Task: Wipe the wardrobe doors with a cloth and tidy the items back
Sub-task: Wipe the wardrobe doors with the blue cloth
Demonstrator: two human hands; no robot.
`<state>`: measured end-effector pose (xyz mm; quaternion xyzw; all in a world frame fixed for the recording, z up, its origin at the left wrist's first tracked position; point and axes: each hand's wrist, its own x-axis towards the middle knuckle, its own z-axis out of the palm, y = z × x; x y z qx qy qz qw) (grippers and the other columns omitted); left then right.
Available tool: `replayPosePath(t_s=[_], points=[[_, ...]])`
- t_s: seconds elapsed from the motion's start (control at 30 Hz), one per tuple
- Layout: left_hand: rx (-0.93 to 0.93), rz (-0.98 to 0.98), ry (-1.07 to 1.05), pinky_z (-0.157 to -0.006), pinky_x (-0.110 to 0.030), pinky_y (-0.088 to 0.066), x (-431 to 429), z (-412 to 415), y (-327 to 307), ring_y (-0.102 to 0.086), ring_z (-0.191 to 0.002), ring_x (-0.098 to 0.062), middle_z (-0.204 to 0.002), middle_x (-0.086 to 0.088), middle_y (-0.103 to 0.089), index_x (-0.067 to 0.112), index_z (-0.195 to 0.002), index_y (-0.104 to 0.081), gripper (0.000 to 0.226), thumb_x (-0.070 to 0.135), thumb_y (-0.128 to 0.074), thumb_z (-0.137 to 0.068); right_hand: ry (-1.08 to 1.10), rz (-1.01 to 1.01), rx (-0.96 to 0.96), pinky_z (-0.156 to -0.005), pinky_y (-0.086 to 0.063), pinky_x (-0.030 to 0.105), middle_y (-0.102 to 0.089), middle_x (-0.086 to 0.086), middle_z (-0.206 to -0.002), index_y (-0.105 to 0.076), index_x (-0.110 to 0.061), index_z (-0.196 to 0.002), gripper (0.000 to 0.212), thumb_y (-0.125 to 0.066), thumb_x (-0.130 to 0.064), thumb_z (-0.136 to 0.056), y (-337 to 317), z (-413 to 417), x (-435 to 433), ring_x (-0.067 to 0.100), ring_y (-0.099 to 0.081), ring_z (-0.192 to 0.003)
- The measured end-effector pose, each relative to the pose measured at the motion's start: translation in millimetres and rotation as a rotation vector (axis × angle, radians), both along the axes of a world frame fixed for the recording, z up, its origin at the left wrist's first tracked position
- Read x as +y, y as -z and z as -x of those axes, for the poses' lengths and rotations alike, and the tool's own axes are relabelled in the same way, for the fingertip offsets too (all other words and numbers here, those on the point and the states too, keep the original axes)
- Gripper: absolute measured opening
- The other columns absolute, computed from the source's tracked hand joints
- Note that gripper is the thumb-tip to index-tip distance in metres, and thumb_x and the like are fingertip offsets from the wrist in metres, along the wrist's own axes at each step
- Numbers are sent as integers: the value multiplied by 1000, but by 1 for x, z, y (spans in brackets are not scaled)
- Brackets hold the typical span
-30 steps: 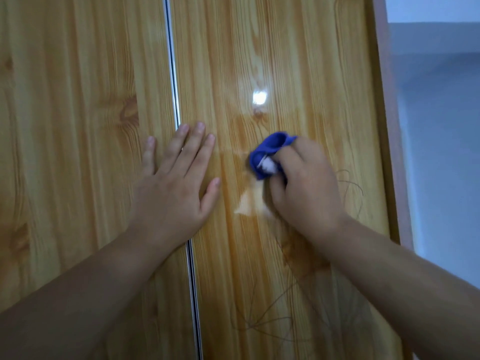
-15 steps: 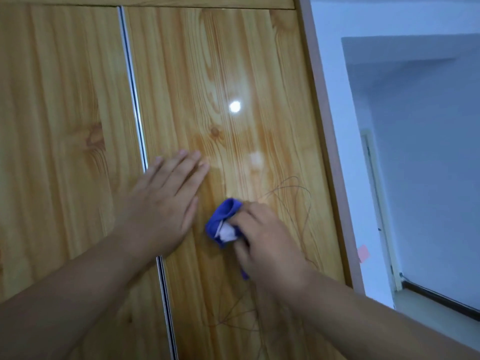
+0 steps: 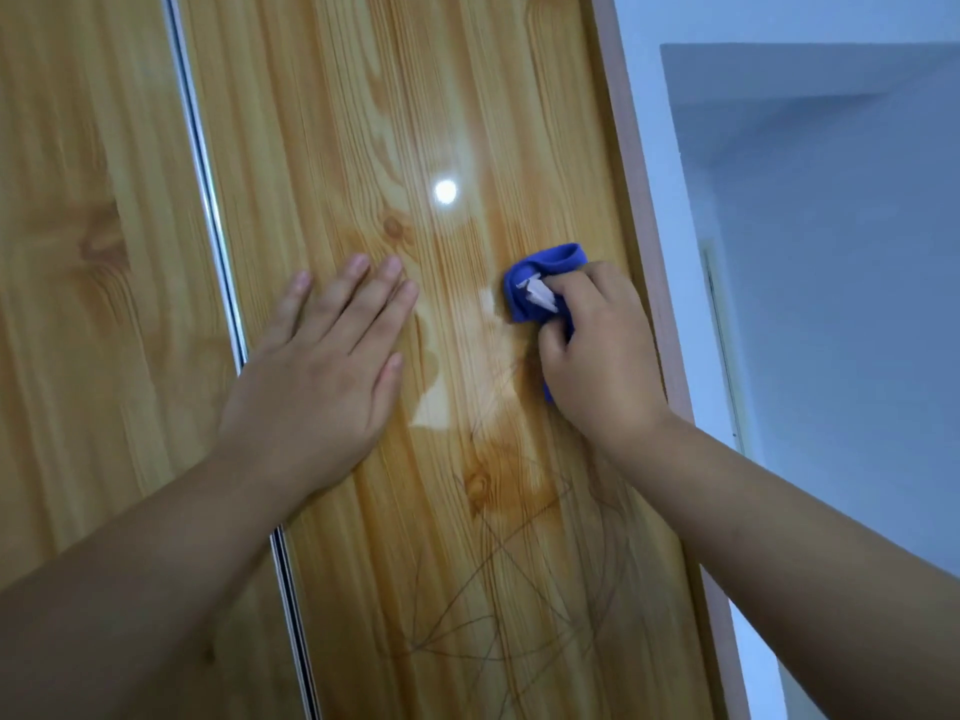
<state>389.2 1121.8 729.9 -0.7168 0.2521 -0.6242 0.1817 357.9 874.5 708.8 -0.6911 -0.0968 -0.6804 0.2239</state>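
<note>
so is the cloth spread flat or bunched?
Bunched: the blue cloth is a wadded lump gripped in the right hand, fingers curled round it.

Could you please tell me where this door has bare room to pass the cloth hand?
Free: the door above the glare, and lower down, over the thin dark lines. Tight: between left hand and cloth, and between right hand and the frame.

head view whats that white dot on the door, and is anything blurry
Head view: the dot is a light's reflection on the glossy right door, with paler sheen below it; the left door looks soft and smeared; the metal strip between the doors bows, wide-angle distortion; the cloth is fairly sharp.
</note>
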Motion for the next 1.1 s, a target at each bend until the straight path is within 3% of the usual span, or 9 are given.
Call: replayPosePath(t_s=[0.17,0.27,0.33,0.47,0.63,0.77,0.97,1.1], points=[[-10,5,15,-129,-56,-14,0,-4,-2,-21,-160,-28,-172,-7,-26,14,-164,-28,60,38,-26,-109,-10,35,-3,-80,-36,23,-60,13,-95,-71,-3,-106,26,-62,2,-83,38,-6,39,27,-54,-92],[-14,18,42,-128,-57,-16,-2,-6,-2,-24,-159,-30,-171,-8,-29,13,-163,-31,59,35,-28,-109,-112,121,11,-82,-43,31,-61,13,-95,-71,-9,-109,27,-61,-6,-85,92,-5,74,26,-53,-90],[-26,23,48,-128,-56,-13,-1,-7,-2,-24,-159,-30,-171,-7,-29,13,-163,-30,59,35,-27,-109,-136,229,29,-74,-49,36,-60,10,-89,-71,-12,-102,16,-59,-10,-90,136,-3,99,26,-54,-84],[-40,25,63,-129,-52,-10,0,-7,0,-22,-159,-29,-171,-6,-27,14,-164,-29,59,36,-24,-110,-140,346,9,-67,-51,36,-60,5,-82,-73,-12,-93,13,-60,-8,-96,173,-6,113,24,-56,-77],[-39,24,55,-129,-53,-11,2,-8,-1,-22,-159,-28,-171,-5,-27,14,-164,-29,60,38,-23,-110,-113,499,-66,-74,-49,41,-61,10,-85,-71,-6,-90,19,-54,-2,-97,130,-7,69,28,-55,-80],[-17,29,64,-129,-54,-14,1,-5,0,-23,-159,-27,-171,-4,-27,15,-164,-29,59,36,-26,-109,22,386,-87,-73,-45,40,-66,15,-90,-73,0,-91,18,-56,-2,-86,53,-9,28,32,-58,-84],[-18,19,71,-129,-56,-16,1,-3,2,-24,-159,-28,-170,-7,-29,12,-163,-31,58,33,-28,-109,81,112,-146,-71,-41,36,-60,12,-93,-66,-1,-90,21,-45,-2,-90,-54,-16,1,32,-56,-87],[-19,34,117,-129,-55,-17,1,-4,2,-25,-159,-28,-170,-11,-29,8,-163,-31,57,28,-29,-109,87,-36,-157,-75,-37,28,-59,11,-99,-67,-4,-102,23,-50,2,-87,-36,-22,30,27,-54,-92]])
